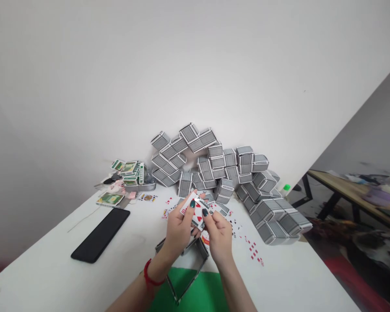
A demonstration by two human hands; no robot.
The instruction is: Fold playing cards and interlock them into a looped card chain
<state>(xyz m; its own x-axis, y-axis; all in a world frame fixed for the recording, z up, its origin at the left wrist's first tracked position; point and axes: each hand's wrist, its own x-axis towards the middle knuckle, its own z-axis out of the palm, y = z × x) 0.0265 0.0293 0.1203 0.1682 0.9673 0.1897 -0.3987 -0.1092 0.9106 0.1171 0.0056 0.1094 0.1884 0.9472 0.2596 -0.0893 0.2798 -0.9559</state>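
Note:
A ten of hearts playing card (198, 212) is between my two hands above the middle of the table. My left hand (181, 223) grips it from the left, thumb lying on its face. On the other side my right hand (218, 229) pinches the card's edge between thumb and fingers. Below my wrists stands an open frame of folded cards (199, 256), partly hidden by my left forearm. It reaches over a green sheet (208, 288) at the table's near edge. Loose playing cards (254, 251) lie around and behind my hands.
Many grey-patterned blocks of folded cards (212, 162) are joined in a tall structure against the wall, reaching right (273, 221). At left lie a black phone (100, 235) and green-and-white card boxes (130, 168). A green-capped bottle (286, 188) stands behind the right blocks.

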